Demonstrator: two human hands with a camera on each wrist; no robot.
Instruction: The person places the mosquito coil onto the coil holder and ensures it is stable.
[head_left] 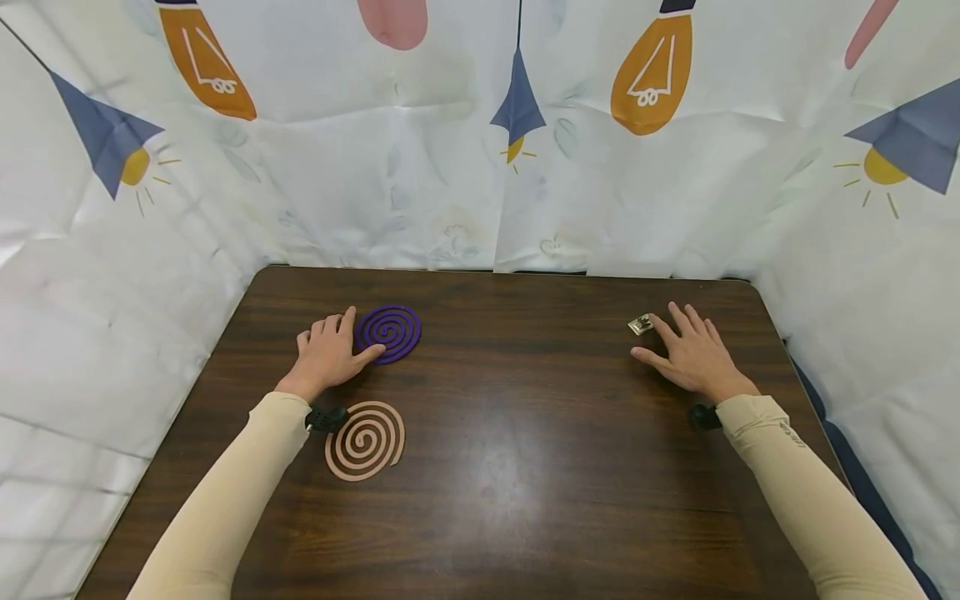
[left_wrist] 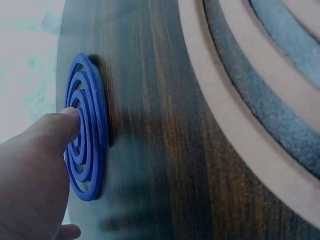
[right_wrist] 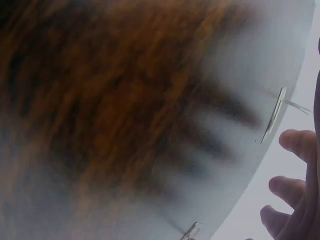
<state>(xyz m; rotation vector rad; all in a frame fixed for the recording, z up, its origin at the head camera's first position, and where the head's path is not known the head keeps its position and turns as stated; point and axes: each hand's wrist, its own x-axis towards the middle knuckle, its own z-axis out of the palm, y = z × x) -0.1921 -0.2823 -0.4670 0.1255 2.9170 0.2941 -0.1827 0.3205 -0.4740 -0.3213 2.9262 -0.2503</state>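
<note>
A purple mosquito coil (head_left: pixel 397 308) lies flat near the table's far left. My left hand (head_left: pixel 324 354) is at its left side with fingers extended, and in the left wrist view the thumb overlaps the middle of the purple coil (left_wrist: pixel 96 165). Nearer to me is a tan mosquito coil (head_left: pixel 364 417), partly overlapped by the left wrist's strap. At the far right, a small metal coil stand (head_left: pixel 640 324) sits by the index fingertip of my right hand (head_left: pixel 693 354), whose fingers are spread. In the right wrist view, that hand appears above two thin metal stands (right_wrist: pixel 273 116).
Both coils and the metal pieces are on a dark wood-grain table (head_left: pixel 517 433). White patterned cloth (head_left: pixel 450 192) hangs behind its far edge and along both sides. Each wrist wears a black device (head_left: pixel 703 417).
</note>
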